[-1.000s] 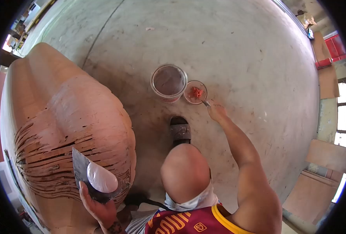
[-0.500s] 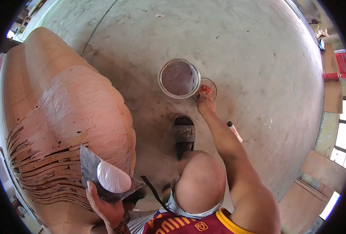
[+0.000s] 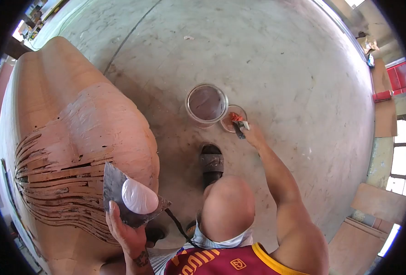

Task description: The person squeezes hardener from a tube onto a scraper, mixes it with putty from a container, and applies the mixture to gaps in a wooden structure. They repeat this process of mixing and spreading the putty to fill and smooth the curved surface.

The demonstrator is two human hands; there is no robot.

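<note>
My left hand is closed around the lower edge of a dark flat plate. A smooth, pale pinkish-white mound of putty lies on that plate. My right hand grips a small putty knife, and its blade is over a shallow clear dish on the floor. Orange-red paste lies in the dish, right at the blade. Touching or close beside the dish stands a round clear tub with a dull purplish-grey surface inside.
A large curved brown form fills the left side, partly coated in pink filler, with many dark grooves. My sandalled foot is on the concrete floor. Boards lean at the right edge.
My right hand has drawn back slightly from the dish, and the putty knife now shows. The view has shifted a little. My left hand still holds the plate with its putty.
</note>
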